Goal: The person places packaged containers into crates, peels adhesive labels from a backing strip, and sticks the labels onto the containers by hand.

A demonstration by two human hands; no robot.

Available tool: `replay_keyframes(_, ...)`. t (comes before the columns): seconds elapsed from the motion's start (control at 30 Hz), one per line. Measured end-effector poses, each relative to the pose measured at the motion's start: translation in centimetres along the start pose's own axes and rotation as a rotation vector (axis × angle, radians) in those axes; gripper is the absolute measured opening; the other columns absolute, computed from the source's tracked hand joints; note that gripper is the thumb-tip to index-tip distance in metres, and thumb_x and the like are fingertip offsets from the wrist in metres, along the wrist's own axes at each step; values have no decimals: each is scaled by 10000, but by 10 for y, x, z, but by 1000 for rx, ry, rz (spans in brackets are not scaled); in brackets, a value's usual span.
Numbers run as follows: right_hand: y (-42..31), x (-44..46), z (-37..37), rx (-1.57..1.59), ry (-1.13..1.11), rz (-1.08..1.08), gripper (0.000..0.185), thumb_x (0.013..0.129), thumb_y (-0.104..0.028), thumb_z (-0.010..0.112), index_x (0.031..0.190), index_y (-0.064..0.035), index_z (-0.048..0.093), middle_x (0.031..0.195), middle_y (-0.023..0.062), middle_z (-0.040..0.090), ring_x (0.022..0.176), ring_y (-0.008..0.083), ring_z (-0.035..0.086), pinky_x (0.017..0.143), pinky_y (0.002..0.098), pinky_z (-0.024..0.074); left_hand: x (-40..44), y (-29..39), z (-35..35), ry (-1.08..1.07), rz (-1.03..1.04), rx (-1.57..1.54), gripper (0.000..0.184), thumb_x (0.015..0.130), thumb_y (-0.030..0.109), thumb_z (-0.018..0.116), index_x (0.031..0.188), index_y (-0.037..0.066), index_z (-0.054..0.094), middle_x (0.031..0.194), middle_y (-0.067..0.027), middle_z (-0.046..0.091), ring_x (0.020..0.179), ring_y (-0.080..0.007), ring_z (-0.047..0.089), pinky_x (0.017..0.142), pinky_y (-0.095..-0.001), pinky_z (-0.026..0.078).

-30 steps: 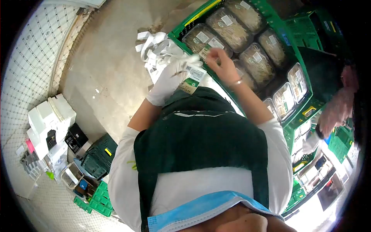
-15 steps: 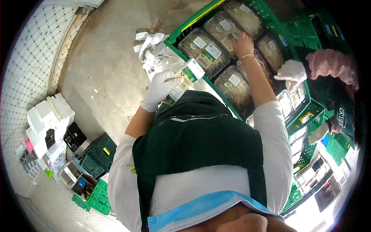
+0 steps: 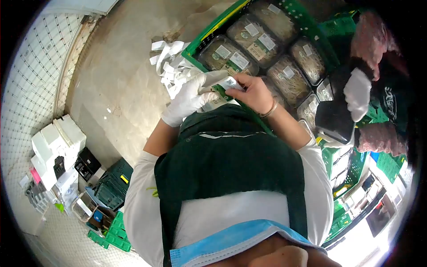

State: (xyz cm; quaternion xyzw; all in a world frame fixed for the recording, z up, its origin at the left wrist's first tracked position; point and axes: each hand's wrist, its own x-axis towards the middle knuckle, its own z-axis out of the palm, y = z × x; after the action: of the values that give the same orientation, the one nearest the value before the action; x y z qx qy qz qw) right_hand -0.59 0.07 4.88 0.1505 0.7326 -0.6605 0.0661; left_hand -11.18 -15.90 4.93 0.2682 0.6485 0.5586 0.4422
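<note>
My left hand (image 3: 189,99), in a white glove, holds a strip of green and white labels (image 3: 219,94) above my apron. My bare right hand (image 3: 253,94) pinches the upper end of that strip between thumb and fingers. Just beyond both hands, a green crate (image 3: 201,48) holds several clear-lidded trays. Green and white labels are on the nearest tray (image 3: 225,55) and on the tray behind it (image 3: 255,38). Another tray (image 3: 289,78) to the right shows only a small white label.
Curled white strips (image 3: 171,66) hang left of the crate. At the right, a co-worker's gloved hands (image 3: 357,94) hold a black tray (image 3: 334,121) over the crate's near end. White boxes (image 3: 58,140) and a dark green crate (image 3: 113,182) stand at the left.
My right hand went to the second tray, then came back to the label strip. That tray now bears a green and white label. The co-worker has lifted a black tray.
</note>
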Motion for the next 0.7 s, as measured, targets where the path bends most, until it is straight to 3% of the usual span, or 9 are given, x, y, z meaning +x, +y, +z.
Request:
replay_keyframes(0.17,14,10,-20,-368,488,-346,135,703,-104,656,808,-27,619,710,84,607,640,152,571,598,256,452,14,2,7,125,-153,137,169,771,155,618,774,-6,567,706,-4,555,629,-56,460,559,-212,381)
replay_keyframes(0.2,22,22,-45,-516,556,-246,131,709,-189,622,813,-111,632,745,118,608,648,235,599,566,306,481,13,15,9,110,-210,87,168,765,148,625,745,-7,563,687,-2,549,610,-46,450,545,-210,374)
replay_keyframes(0.27,27,62,-114,-953,757,28,169,724,-229,581,850,-117,586,877,123,591,689,315,575,608,378,478,10,-8,7,188,-209,-143,126,762,117,606,750,-4,569,665,-8,554,602,-45,470,547,-198,383)
replay_keyframes(0.3,45,84,-153,-912,835,-77,267,729,-285,576,929,-113,538,941,144,571,797,339,552,695,421,458,7,-22,-2,216,-217,-112,99,757,99,590,763,1,577,665,-15,563,605,-50,494,554,-196,399)
replay_keyframes(0.4,102,128,-211,-1222,788,-33,426,781,-388,509,1061,-67,489,1066,157,517,990,328,480,818,450,395,-9,-31,-21,215,-351,-79,104,751,92,596,780,-4,569,687,-20,568,610,-66,514,545,-205,416)
replay_keyframes(0.47,120,140,-208,-1392,629,309,508,796,-426,487,1126,-42,446,1135,156,474,1032,325,452,834,435,386,-18,-24,-18,237,-373,-60,107,743,93,591,787,-1,568,678,-18,568,603,-67,510,550,-207,418)
replay_keyframes(0.53,118,137,-196,-1369,722,283,554,794,-457,484,1162,-48,417,1144,162,465,1048,315,442,876,424,359,-24,-21,-14,285,-449,-146,107,741,99,598,774,2,568,683,-17,570,604,-76,515,556,-215,423)
replay_keyframes(0.63,110,124,-180,-1526,1132,46,563,797,-439,493,1192,-50,397,1155,154,460,1020,326,458,847,414,378,-25,-17,-6,247,-383,-250,160,769,68,584,895,-23,544,785,-31,583,690,-81,543,626,-201,447)
replay_keyframes(0.7,103,113,-167,-1394,979,-16,543,795,-429,508,1168,-45,423,1155,146,464,1018,311,467,828,401,392,-18,-13,1,233,-314,-322,196,775,59,573,944,-29,531,832,-44,585,729,-85,548,654,-206,449)
